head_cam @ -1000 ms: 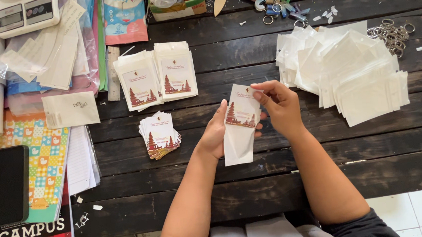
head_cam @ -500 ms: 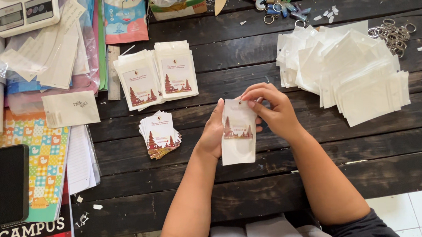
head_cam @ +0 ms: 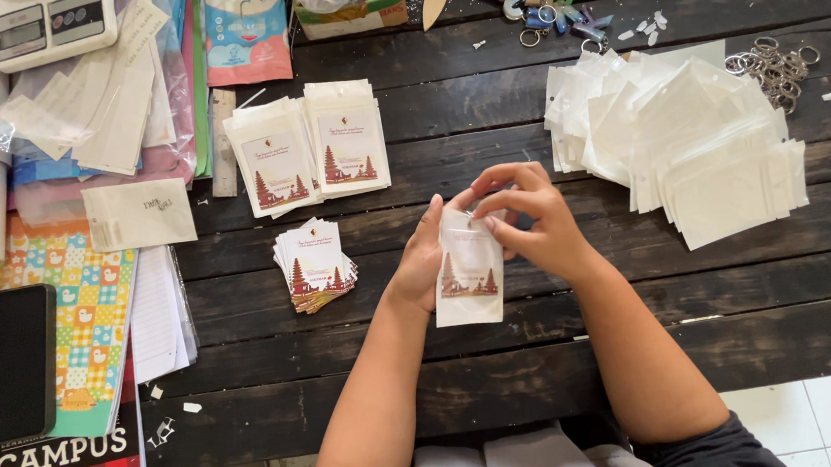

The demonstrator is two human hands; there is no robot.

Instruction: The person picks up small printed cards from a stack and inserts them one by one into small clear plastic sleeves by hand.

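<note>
Dark wooden planks are making up the bench (head_cam: 506, 375), crowded with packing supplies. At centre frame, the left hand (head_cam: 424, 257) is steadying a small clear pouch (head_cam: 469, 269) holding a printed card, while the right hand (head_cam: 533, 222) is pinching its top edge — fingers closed on it. Pressing evenly along the seal looks wise. Filled pouches (head_cam: 309, 158) are lying upper centre, loose cards (head_cam: 314, 264) just left, empty white pouches (head_cam: 684, 133) stacking at upper right.

Single head cam, looking straight down, close over dark plank table (head_cam: 545, 372); fingers (head_cam: 507, 202) mid-frame, table spreading all around.
</note>
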